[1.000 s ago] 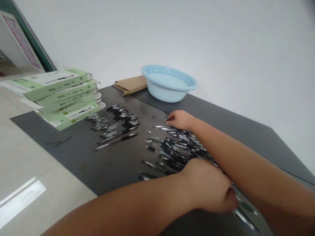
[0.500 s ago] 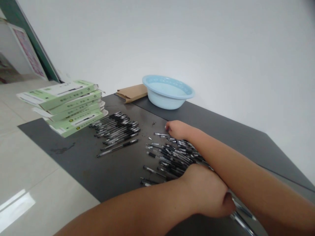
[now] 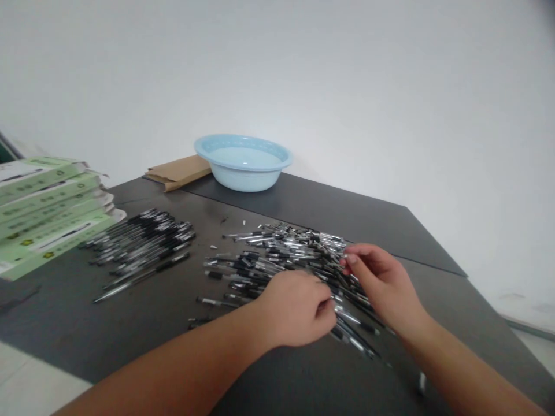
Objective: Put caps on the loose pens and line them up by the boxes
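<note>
A loose pile of clear pens with black grips (image 3: 255, 266) lies across the dark table, with small silver pieces among it. My left hand (image 3: 299, 309) is over the near side of the pile, knuckles up and fingers curled in. Whatever it may hold is hidden beneath it. At the pile's right edge, my right hand (image 3: 381, 283) pinches thumb against fingers. A tiny pale spot shows at the fingertips, too small to name. Farther left, a row of pens (image 3: 147, 237) lies side by side, with one pen (image 3: 143, 277) slightly apart in front.
Green and white pen boxes (image 3: 47, 214) are stacked at the left. A light blue basin (image 3: 245, 173) stands at the back beside a flat brown paper bag (image 3: 177, 172). Small silver tips (image 3: 213, 247) are scattered on the table (image 3: 277, 381). A white wall rises behind.
My arms were crossed and are now apart. The right hand has gone from the pile's far left to its right edge; the left has moved back over the pile. The view has swung right.
</note>
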Tool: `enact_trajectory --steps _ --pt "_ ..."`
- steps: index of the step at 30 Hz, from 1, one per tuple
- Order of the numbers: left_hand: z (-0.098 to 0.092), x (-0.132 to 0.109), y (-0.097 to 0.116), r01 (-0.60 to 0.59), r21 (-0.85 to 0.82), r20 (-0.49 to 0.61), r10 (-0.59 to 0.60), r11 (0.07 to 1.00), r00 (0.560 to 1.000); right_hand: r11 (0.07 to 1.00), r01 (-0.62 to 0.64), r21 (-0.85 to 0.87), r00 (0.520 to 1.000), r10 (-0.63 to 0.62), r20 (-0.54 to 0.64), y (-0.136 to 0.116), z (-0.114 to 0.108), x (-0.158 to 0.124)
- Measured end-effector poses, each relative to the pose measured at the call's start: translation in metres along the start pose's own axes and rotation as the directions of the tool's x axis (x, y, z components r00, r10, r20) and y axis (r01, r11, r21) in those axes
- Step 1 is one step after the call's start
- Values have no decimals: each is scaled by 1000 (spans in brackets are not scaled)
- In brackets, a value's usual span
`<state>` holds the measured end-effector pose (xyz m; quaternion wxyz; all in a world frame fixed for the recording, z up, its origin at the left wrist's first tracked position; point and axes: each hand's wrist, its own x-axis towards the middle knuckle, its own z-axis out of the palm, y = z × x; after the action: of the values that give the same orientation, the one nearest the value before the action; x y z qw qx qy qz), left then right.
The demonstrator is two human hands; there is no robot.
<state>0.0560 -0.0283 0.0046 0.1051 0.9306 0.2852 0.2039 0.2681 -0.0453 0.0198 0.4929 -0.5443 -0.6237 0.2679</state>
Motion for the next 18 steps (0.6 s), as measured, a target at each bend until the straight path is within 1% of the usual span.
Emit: enact_trajectory --steps 2,3,5,8,12,15,18 --pt "0 2 0 6 3 9 -6 1000 1000 983 -78 166 987 99 -123 14 -15 -37" --pt "1 3 -1 7 0 20 -7 1000 1000 973 -103 206 980 136 -148 19 -19 -50" --pt "1 5 -1 -3 -20 42 4 1000 999 964 -126 233 976 162 -145 25 -20 -67" --pt "3 8 -1 -6 -54 80 10 999 997 964 -80 253 987 112 -114 25 -11 -76" --pt "5 11 0 14 -66 128 -5 998 992 954 -3 299 991 44 -128 22 2 -79" --pt "4 12 0 17 -67 150 -7 998 989 958 35 283 991 3 -133 24 5 -82" --pt "3 13 0 26 -74 162 -14 997 987 965 48 259 992 -16 -125 26 4 -84"
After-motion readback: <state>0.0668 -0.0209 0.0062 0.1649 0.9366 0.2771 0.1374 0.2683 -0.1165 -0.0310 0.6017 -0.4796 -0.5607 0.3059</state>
